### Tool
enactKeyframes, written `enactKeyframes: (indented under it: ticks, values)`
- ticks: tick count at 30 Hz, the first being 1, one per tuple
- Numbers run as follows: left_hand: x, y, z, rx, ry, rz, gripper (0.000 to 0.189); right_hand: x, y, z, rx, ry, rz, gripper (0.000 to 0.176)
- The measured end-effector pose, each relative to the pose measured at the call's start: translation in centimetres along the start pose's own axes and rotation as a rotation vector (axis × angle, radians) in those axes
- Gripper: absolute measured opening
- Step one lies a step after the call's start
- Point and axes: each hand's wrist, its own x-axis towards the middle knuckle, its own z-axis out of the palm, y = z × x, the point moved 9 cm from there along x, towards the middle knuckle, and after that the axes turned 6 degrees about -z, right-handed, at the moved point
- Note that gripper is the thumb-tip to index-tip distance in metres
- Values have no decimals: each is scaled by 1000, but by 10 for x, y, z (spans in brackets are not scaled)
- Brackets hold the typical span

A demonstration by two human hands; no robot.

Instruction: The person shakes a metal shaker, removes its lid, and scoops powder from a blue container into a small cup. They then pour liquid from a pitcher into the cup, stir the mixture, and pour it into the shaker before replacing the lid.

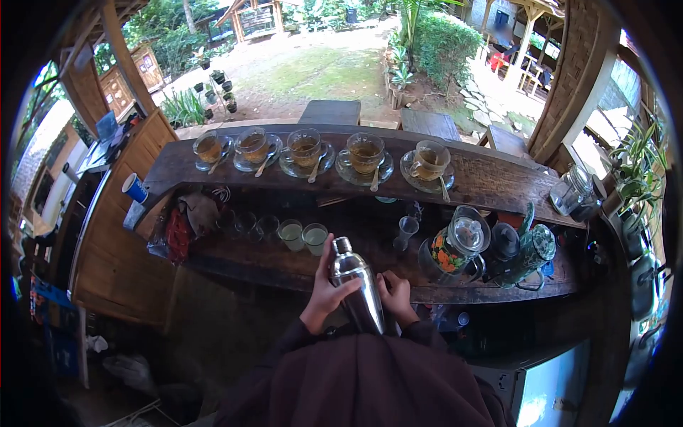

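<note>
At left, along our dark wooden desk [498, 174], five clear glass cups [304, 148] hold amber liquid, each set out with saucer and spoon. Below, two round glass tumblers [290, 235] look filled with cloudy pale-green liquid. Our left hand [326, 292] grips the tilted, shiny silver metal shaker [353, 279], capped, contents hidden; our right hand [397, 295] curls beside it, contact unclear. We cannot tell what remains unfinished.

The shaker's [361, 292] base is hidden behind brown cloth [363, 384]; the distant person [508, 51] is blurred.
</note>
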Motion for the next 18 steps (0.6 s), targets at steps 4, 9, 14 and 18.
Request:
enactKeyframes:
  ticks: [4,9,14,18]
  values:
    - [11,37,-19,-84,81,102,102,-1,-2,-2,37,-4,0,22]
    - [5,45,-8,-18,-37,179,106,0,-3,-1,5,3,-23,22]
    - [1,14,-5,57,-25,129,109,-1,-3,-1,16,31,-55,22]
    - [12,63,-29,-22,117,214,104,0,-7,-2,26,21,-36,22]
